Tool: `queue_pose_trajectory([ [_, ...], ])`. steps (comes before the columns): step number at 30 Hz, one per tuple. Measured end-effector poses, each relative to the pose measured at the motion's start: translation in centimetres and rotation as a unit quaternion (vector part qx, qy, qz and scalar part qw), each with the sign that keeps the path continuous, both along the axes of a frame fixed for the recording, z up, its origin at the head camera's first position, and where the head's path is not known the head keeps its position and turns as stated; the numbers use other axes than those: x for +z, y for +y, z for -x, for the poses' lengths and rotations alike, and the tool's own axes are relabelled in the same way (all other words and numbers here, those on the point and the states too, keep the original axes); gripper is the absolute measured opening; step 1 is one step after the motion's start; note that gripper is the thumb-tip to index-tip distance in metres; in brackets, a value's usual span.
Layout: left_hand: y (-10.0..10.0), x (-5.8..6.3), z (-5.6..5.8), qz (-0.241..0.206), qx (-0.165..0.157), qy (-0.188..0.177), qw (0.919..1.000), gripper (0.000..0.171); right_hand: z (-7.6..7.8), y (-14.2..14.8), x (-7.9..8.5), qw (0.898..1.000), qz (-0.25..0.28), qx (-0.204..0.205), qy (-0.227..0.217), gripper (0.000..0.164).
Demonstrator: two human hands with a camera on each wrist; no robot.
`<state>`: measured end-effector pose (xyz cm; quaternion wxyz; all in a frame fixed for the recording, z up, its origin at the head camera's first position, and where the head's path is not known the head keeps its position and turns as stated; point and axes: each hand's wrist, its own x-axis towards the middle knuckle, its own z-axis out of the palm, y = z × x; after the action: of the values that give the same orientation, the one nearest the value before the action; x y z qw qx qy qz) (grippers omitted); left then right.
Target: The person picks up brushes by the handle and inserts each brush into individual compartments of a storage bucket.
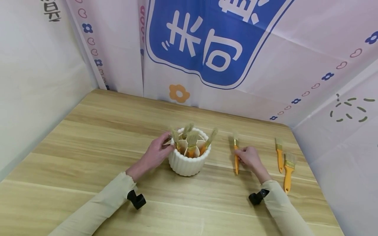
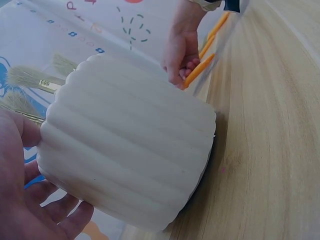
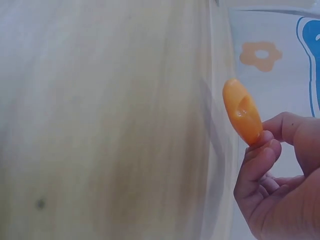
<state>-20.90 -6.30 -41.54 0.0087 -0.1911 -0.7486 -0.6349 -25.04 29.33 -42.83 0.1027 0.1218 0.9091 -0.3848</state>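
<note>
A white ribbed pot stands on the table with several bristle paintbrushes in its divided inside, bristles up. My left hand holds the pot at its left side. In the left wrist view the thumb lies at the rim and the fingers curve around the wall. To the pot's right, my right hand pinches a narrow paintbrush by its orange handle, bristles pointing to the far side. The right wrist view shows the handle's end sticking out past thumb and fingertips.
Two more orange-handled brushes lie on the right of the wooden table: a narrow brush and a wider brush. A printed cloth hangs along the far table edge, with light walls at both sides.
</note>
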Motion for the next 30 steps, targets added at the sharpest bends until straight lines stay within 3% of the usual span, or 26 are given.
queue_pose_trajectory([
  [23, -0.1, -0.1, -0.1, 0.013, 0.003, -0.002, 0.9999, 0.048, 0.3, -2.8, 1.8, 0.999, 0.023, 0.015, 0.043, 0.019],
  [30, 0.0, -0.1, 0.0, 0.011, 0.003, -0.002, 0.9999, 0.048, 0.2, -3.6, 2.2, 0.996, 0.058, 0.012, 0.065, 0.016],
])
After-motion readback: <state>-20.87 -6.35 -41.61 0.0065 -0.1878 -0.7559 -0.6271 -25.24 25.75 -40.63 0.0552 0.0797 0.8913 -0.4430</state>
